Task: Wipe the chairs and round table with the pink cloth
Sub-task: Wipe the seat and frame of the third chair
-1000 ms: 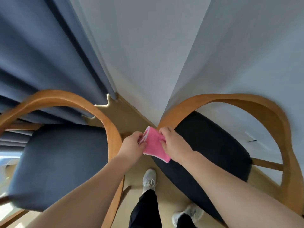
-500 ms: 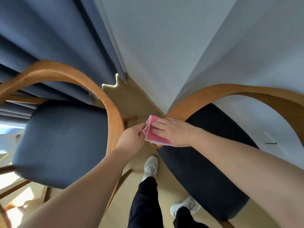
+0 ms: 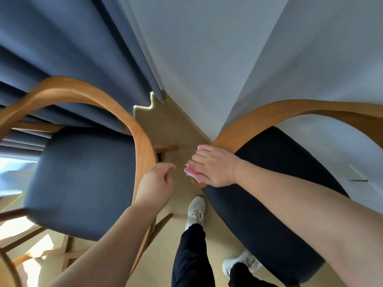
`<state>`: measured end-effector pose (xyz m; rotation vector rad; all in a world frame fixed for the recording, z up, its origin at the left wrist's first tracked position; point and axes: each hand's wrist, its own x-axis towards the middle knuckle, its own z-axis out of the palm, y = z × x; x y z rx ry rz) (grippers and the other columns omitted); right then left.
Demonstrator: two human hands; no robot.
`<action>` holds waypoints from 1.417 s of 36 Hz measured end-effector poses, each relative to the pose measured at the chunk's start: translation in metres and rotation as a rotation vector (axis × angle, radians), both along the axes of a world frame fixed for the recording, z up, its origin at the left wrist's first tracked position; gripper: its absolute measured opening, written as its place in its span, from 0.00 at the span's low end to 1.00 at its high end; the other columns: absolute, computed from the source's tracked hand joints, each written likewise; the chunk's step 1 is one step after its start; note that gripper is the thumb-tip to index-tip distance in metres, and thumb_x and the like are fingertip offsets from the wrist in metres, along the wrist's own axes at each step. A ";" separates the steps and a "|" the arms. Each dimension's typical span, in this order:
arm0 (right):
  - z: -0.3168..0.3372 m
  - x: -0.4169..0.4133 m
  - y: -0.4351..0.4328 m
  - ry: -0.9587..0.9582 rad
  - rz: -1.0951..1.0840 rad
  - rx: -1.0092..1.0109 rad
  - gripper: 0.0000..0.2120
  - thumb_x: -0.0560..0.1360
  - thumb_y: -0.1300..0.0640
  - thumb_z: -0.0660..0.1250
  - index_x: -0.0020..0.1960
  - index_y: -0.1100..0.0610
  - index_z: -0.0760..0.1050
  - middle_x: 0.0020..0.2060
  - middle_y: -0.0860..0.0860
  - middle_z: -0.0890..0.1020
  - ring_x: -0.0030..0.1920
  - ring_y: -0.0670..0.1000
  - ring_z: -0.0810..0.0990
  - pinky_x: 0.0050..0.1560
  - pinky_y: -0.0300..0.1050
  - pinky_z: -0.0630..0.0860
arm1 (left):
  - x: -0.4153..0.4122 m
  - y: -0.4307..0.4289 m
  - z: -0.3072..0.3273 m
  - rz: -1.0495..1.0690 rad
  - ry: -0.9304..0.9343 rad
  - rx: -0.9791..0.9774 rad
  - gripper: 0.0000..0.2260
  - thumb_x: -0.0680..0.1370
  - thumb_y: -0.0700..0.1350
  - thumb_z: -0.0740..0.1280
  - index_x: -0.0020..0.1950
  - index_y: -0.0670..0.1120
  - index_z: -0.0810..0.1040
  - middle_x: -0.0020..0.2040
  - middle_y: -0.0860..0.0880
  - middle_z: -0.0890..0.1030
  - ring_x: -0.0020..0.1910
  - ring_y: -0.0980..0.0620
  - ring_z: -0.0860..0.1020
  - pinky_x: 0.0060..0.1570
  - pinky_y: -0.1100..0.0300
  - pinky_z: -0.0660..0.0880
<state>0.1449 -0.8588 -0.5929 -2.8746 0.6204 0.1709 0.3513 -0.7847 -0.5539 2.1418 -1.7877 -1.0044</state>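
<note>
Blue curtains (image 3: 72, 48) and pale walls (image 3: 207, 59) meet in a corner behind two wooden chairs. In the head view, the pink cloth (image 3: 191, 172), soft, light and folded, lies on the end of the right chair's curved rail (image 3: 259, 123) under the right hand (image 3: 215, 168). Its flat fingers press the cloth down, and palm pressure should steer it better than a pinch. The left hand (image 3: 157, 183) hangs loosely curled, grip released, beside the left chair's rail (image 3: 143, 141).

Pale floor (image 3: 165, 125) bears left chair (image 3: 83, 183); right chair (image 3: 269, 183); white shoes (image 3: 195, 210).
</note>
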 end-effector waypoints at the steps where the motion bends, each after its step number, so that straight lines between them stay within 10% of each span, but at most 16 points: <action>1: -0.002 -0.001 -0.002 -0.017 -0.021 -0.008 0.23 0.84 0.47 0.43 0.58 0.57 0.73 0.47 0.51 0.78 0.48 0.55 0.75 0.66 0.53 0.64 | -0.001 -0.001 0.000 -0.005 -0.007 0.003 0.14 0.79 0.38 0.59 0.60 0.50 0.78 0.58 0.53 0.78 0.55 0.59 0.74 0.52 0.69 0.67; 7: -0.006 -0.020 -0.021 -0.053 -0.094 -0.033 0.24 0.82 0.46 0.45 0.64 0.59 0.71 0.49 0.54 0.79 0.48 0.57 0.76 0.63 0.55 0.68 | -0.013 -0.012 0.000 -0.057 -0.023 0.003 0.14 0.79 0.38 0.60 0.61 0.49 0.77 0.60 0.53 0.78 0.57 0.59 0.73 0.48 0.80 0.60; 18: -0.009 -0.059 -0.052 -0.026 -0.199 -0.045 0.22 0.81 0.47 0.47 0.63 0.57 0.72 0.55 0.53 0.78 0.53 0.55 0.75 0.61 0.54 0.69 | -0.064 -0.034 0.013 -0.439 -0.043 -0.050 0.18 0.75 0.36 0.61 0.63 0.46 0.77 0.64 0.52 0.76 0.63 0.53 0.72 0.59 0.65 0.65; 30: -0.010 -0.070 -0.057 -0.029 -0.268 -0.039 0.22 0.81 0.48 0.48 0.65 0.58 0.72 0.56 0.54 0.78 0.54 0.57 0.75 0.63 0.55 0.69 | -0.091 -0.038 0.001 -0.755 -0.312 0.258 0.36 0.76 0.38 0.58 0.77 0.49 0.39 0.76 0.52 0.34 0.75 0.55 0.40 0.68 0.62 0.44; 45: -0.003 -0.147 -0.095 0.061 -0.646 -0.122 0.28 0.83 0.45 0.38 0.64 0.55 0.72 0.54 0.54 0.78 0.55 0.55 0.76 0.63 0.53 0.70 | -0.099 -0.053 0.010 -0.807 -0.385 0.382 0.36 0.75 0.38 0.59 0.77 0.49 0.43 0.77 0.52 0.39 0.76 0.53 0.45 0.72 0.59 0.47; 51: -0.008 -0.178 -0.104 0.045 -0.779 -0.156 0.28 0.81 0.46 0.39 0.61 0.57 0.72 0.53 0.56 0.79 0.53 0.57 0.76 0.60 0.54 0.71 | -0.123 -0.063 0.013 -0.833 -0.394 0.088 0.27 0.80 0.46 0.55 0.77 0.49 0.50 0.78 0.50 0.48 0.76 0.50 0.48 0.69 0.58 0.41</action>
